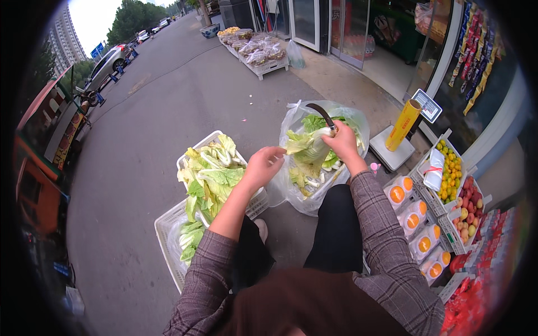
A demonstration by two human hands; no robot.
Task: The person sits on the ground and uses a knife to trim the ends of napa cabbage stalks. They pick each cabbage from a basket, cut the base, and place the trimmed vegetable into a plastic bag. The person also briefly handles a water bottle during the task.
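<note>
My right hand (342,140) grips a napa cabbage (310,149) by its base together with a curved knife (321,112), whose dark blade points up and left. Fingers slightly curled and apart, my left hand (265,164) is at the left edge of the cabbage's leaves; whether it touches them is unclear. Beneath the cabbage, a clear plastic bag (294,195) lines a container with more leaves and cut white pieces in it. To the left, loose yellow-green leaves (220,174) are heaped in a white plastic crate (181,161). Paler green cabbage (191,240) lies in a lower white crate (165,241).
On the right are a platform scale (393,147) bearing a yellow roll (403,126), packed oranges (412,220), a crate of small yellow citrus (452,168) and a crate of apples (466,210). Bagged goods (258,52) stand on a low white rack ahead, near the shop doors.
</note>
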